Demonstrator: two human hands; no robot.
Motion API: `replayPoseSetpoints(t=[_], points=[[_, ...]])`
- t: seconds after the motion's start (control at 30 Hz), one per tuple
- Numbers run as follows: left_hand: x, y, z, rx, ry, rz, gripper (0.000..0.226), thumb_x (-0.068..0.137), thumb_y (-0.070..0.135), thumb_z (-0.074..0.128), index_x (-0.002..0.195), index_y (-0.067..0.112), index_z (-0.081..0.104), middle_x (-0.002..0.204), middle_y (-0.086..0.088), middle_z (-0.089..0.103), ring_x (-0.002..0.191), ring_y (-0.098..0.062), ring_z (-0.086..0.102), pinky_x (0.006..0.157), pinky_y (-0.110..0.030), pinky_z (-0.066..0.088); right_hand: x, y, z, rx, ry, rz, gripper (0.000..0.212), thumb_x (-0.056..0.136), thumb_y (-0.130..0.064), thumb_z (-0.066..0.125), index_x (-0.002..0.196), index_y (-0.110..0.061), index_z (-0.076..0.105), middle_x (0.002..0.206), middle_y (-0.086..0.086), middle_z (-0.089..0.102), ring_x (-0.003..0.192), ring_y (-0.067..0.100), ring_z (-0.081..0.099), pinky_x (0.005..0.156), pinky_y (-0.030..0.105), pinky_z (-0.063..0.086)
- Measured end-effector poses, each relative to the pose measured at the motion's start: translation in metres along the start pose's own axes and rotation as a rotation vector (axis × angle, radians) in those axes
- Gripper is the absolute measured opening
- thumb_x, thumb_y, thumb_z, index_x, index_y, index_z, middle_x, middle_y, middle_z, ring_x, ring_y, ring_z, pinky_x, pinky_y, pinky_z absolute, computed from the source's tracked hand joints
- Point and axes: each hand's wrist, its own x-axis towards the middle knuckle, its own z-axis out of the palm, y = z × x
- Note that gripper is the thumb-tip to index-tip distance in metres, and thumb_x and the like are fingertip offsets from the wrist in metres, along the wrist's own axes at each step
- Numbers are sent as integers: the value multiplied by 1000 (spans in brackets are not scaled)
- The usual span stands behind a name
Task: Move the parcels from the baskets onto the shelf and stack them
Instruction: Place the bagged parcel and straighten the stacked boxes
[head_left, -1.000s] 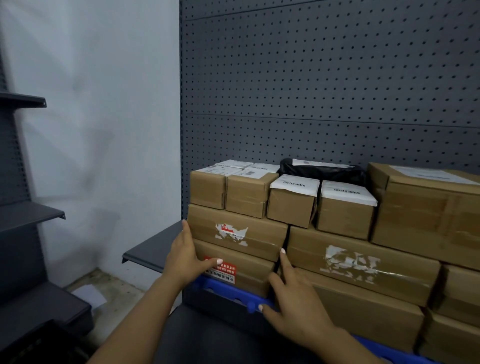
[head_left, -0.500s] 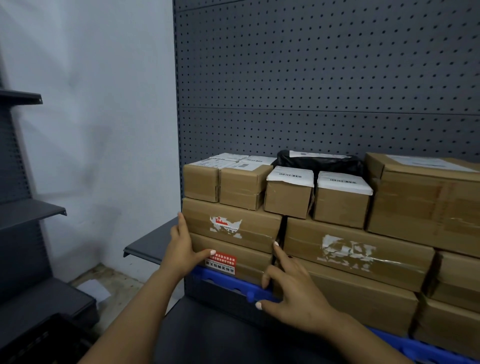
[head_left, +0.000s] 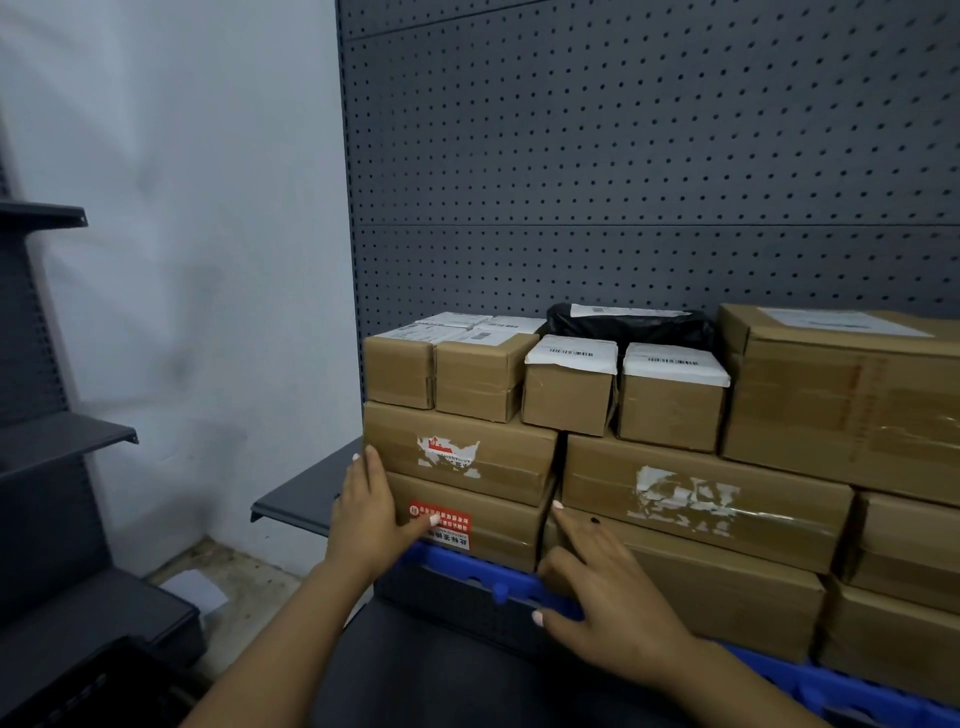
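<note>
Pegboard back panel (head_left: 623, 156): dark grey, perforated, filling the upper right of the head view. Wall (head_left: 197, 234): pale, plain, to its left. Side shelving (head_left: 57, 441): dark grey shelves at the far left edge. Shelf (head_left: 306, 493): dark grey metal, its left end bare and projecting past the parcels. Stack of parcels (head_left: 701, 493): brown cardboard boxes sealed with clear tape, set in layers against the pegboard on the shelf. Large box (head_left: 841, 395): top right, white label on its lid, print too small to read. Long box (head_left: 706, 488): mid layer, torn white label remnant on its front. Left mid box (head_left: 462, 457): torn white-and-red label remnant. Lower left box (head_left: 467, 525): red sticker with white characters, not legible. Four small boxes (head_left: 569, 389): top row, white barcode labels folded over their lids. Black plastic mailer (head_left: 631, 325): lying behind the small boxes, white label on top. Blue plastic edge (head_left: 498, 584): running below the bottom boxes. Left hand (head_left: 366, 512): released, fingers straight, flat against the left end of the two left boxes, thumb across the red sticker. Right hand (head_left: 608, 608): released, index finger extended to the seam between the boxes, other fingers loosely bent, thumb at the blue edge. Floor (head_left: 228, 566): stained, with a white paper sheet (head_left: 195, 590) lying on it.
</note>
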Motion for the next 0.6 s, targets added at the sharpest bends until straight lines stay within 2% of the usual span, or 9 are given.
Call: replayPoseSetpoints(t=[0.07, 0.3, 0.47, 0.6], points=[[-10, 8, -1, 42, 24, 50, 124, 71, 68, 65, 149, 14, -15, 159, -11, 0, 146, -28, 5, 116, -48, 16, -10, 5, -4, -33, -8, 18, 41, 91, -55, 48, 123, -32, 46, 161, -4, -8, 147, 13, -8, 111, 24, -11], [-53, 61, -4, 23, -3, 322, 109, 76, 67, 60, 151, 17, -2, 160, -3, 5, 146, -19, 5, 118, -43, 12, -59, 34, -24, -59, 26, 120, 48, 92, -56, 47, 135, -35, 40, 161, -8, 0, 147, 10, -6, 113, 25, -7], [-73, 113, 4, -23, -89, 423, 103, 79, 63, 60, 152, 20, 0, 160, 0, 3, 146, -17, 6, 118, -36, 13, -97, 56, -41, -66, 78, 199, 46, 91, -54, 50, 131, -33, 43, 161, -7, 4, 147, 11, -3, 118, 29, 4], [-84, 147, 10, -36, -55, 478, 93, 82, 59, 59, 152, 25, 7, 159, 2, 4, 145, -16, 8, 117, -39, 20, -126, 71, -56, -71, 122, 251, 45, 91, -54, 49, 132, -38, 40, 160, -9, 3, 146, 8, -3, 115, 25, 1]])
